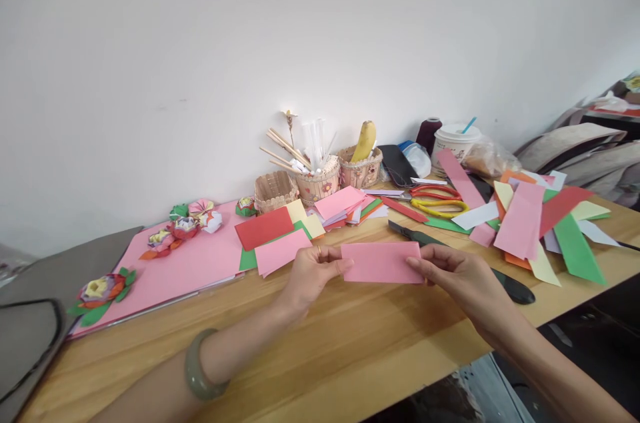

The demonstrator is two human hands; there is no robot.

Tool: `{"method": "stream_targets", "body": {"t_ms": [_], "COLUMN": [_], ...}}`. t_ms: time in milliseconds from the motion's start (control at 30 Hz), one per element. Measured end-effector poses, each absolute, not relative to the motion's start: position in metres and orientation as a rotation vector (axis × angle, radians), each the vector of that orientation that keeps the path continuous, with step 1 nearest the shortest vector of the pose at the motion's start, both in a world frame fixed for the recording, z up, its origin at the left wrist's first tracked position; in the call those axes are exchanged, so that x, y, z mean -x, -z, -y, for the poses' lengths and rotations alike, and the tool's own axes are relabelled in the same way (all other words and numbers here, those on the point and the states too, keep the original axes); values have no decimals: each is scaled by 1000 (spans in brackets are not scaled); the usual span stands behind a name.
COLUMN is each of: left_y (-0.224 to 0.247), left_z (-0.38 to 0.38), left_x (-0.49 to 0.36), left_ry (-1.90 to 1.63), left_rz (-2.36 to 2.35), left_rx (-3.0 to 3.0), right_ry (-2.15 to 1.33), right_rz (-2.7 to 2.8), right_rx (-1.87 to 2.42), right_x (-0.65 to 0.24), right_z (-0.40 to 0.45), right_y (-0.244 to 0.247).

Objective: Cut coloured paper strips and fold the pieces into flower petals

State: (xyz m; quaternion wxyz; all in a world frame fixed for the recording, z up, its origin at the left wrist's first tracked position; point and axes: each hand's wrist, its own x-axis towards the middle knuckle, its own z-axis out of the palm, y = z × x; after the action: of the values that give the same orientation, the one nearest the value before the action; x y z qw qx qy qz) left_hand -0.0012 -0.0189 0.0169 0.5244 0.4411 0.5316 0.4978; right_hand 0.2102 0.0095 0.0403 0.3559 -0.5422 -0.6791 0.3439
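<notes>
A pink paper rectangle (381, 263) is held up above the wooden table by both hands. My left hand (316, 271) pinches its left end between thumb and fingers. At the right end, my right hand (450, 269) grips it the same way. Just left of my left hand lie another pink piece (280, 252), a red piece (265, 228) and green and cream pieces. Behind my right hand, a dark green-handled knife (515, 288) lies partly hidden.
Three small baskets (317, 184) stand by the wall, one with a banana (364, 141). Scissors (435, 193) and a lidded cup (455, 139) are at the right, near scattered strips (520, 219). Paper flowers (103, 291) rest on a pink sheet (195, 269).
</notes>
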Motion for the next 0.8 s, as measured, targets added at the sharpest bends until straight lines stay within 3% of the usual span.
{"method": "stream_targets", "body": {"t_ms": [200, 433, 633, 800], "left_y": [-26, -35, -42, -20], "left_z": [18, 17, 24, 24], "left_x": [7, 28, 31, 12], "left_ry": [-974, -438, -425, -350], "left_rz": [-1334, -1390, -1676, -1259], "left_rx": [-1156, -1522, -2030, -2443], "right_ry": [-1015, -1034, -894, -715], "right_rz": [1821, 2056, 2272, 2445], "right_rx": [1395, 1387, 1390, 1374], "right_x": [-212, -201, -190, -186], "right_z": [-11, -19, -18, -19], "right_y": [-35, -17, -17, -19]}}
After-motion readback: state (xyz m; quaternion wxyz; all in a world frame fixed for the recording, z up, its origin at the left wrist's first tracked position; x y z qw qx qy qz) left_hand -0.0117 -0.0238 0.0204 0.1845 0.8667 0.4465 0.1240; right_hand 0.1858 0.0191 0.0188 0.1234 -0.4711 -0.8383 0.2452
